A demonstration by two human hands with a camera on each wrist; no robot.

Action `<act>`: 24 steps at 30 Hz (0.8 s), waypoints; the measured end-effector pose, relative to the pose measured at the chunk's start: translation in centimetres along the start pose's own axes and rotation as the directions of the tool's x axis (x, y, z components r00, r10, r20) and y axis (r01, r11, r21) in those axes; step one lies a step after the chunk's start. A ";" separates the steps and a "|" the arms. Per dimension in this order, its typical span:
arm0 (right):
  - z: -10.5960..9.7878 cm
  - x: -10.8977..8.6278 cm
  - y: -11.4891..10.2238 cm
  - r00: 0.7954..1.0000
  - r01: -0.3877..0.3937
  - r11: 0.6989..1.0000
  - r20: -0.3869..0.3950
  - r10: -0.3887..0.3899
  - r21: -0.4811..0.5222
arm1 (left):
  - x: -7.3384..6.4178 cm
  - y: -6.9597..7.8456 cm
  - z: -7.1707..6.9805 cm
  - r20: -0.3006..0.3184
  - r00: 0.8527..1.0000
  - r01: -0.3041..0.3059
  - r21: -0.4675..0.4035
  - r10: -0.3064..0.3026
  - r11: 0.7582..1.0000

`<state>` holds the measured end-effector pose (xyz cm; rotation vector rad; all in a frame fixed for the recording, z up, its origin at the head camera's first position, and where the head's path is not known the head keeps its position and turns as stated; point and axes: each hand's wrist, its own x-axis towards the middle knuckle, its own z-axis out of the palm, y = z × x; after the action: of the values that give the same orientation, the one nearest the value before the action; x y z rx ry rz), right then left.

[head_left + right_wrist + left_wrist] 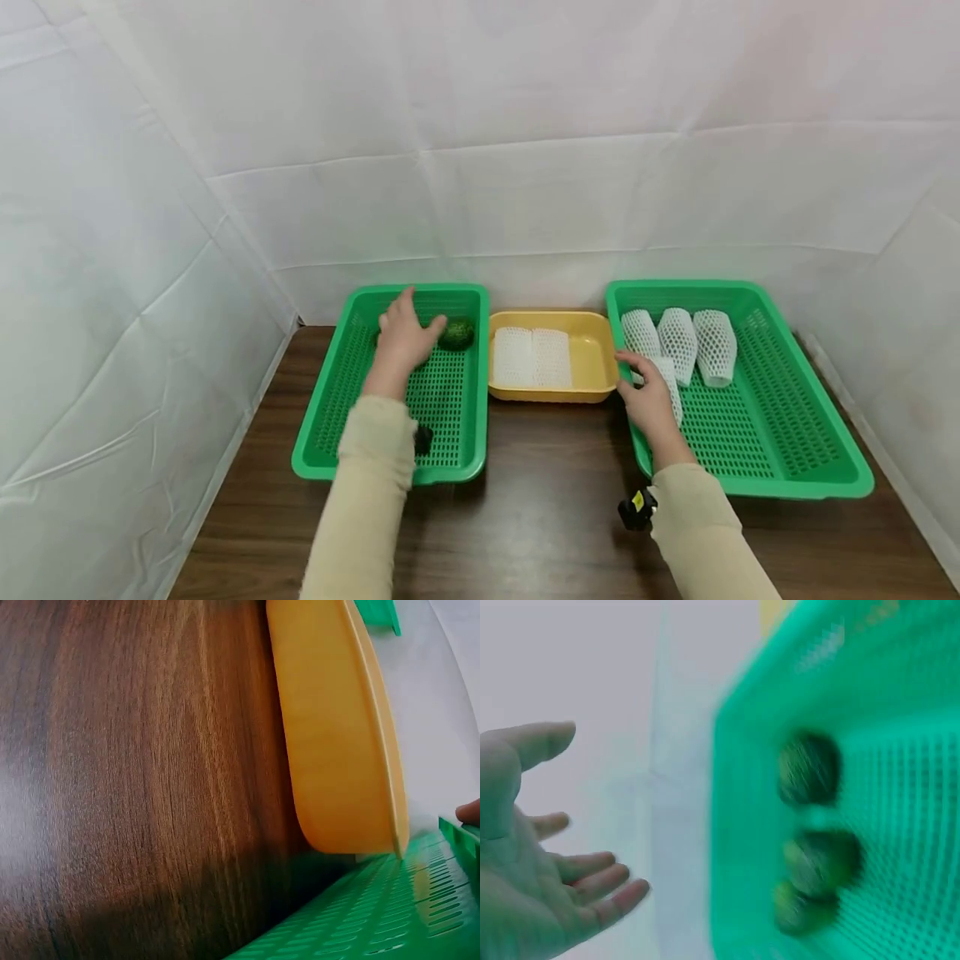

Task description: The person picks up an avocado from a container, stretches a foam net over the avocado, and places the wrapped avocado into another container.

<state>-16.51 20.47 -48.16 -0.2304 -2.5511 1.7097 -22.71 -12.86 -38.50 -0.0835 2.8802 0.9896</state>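
Note:
My left hand hovers over the left green basket, fingers spread and nothing held. Beside its thumb lies a dark green, rounded fruit. The left wrist view, blurred, shows three such fruits near one end of the basket; in the head view the hand covers some of them. At the near-left side of the right green basket, my right hand has its thumb and fingers apart by the rim. One fingertip touches that rim in the right wrist view. Several white foam net sleeves lie inside this basket.
Between the baskets sits a yellow tray with flat white foam nets in its left part. All of these stand on a dark wooden table. White cloth hangs behind and along both sides.

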 end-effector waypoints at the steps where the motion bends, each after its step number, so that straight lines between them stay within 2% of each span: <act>1: 0.0 0.0 0.1 1.000 0.002 1.000 -0.008 -0.002 0.010 | 1.1 -0.6 -0.2 0.014 1.000 0.008 0.027 -0.008 1.000; 4: 0.1 0.1 0.2 1.000 0.012 1.000 -0.021 -0.012 0.021 | 3.2 -2.8 0.2 0.127 0.991 0.016 0.135 -0.033 0.991; 6: 0.3 0.2 0.3 1.000 0.023 0.999 -0.013 -0.022 0.023 | 4.0 -4.3 0.9 0.216 0.975 0.012 0.200 -0.056 0.980; 9: 0.6 0.3 0.3 1.000 0.020 0.999 -0.013 -0.019 0.042 | 4.4 -5.9 1.7 0.309 0.943 0.054 0.237 -0.128 0.970; 11: 0.7 0.2 0.4 1.000 0.013 0.998 -0.019 -0.012 0.055 | 4.6 -6.4 2.0 0.336 0.926 0.088 0.247 -0.170 0.965; 13: 0.7 0.2 0.4 1.000 0.006 0.998 -0.031 -0.004 0.066 | 4.8 -6.6 2.2 0.352 0.918 0.099 0.249 -0.185 0.964; 16: 0.4 0.1 0.4 0.999 -0.001 0.997 -0.051 0.004 0.073 | 5.1 -6.6 2.4 0.375 0.912 0.073 0.258 -0.169 0.963; 21: 0.0 0.1 0.4 0.999 -0.012 0.997 -0.048 0.016 0.082 | 4.9 -7.0 2.5 0.435 0.884 0.041 0.290 -0.170 0.956; 24: -0.2 0.1 0.5 0.999 -0.024 0.996 -0.046 0.028 0.083 | 4.7 -6.9 2.4 0.442 0.883 0.034 0.279 -0.160 0.960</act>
<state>-16.57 20.85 -48.55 -0.2965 -2.4495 1.7916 -26.60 -16.95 -45.13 0.0250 2.5033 0.5087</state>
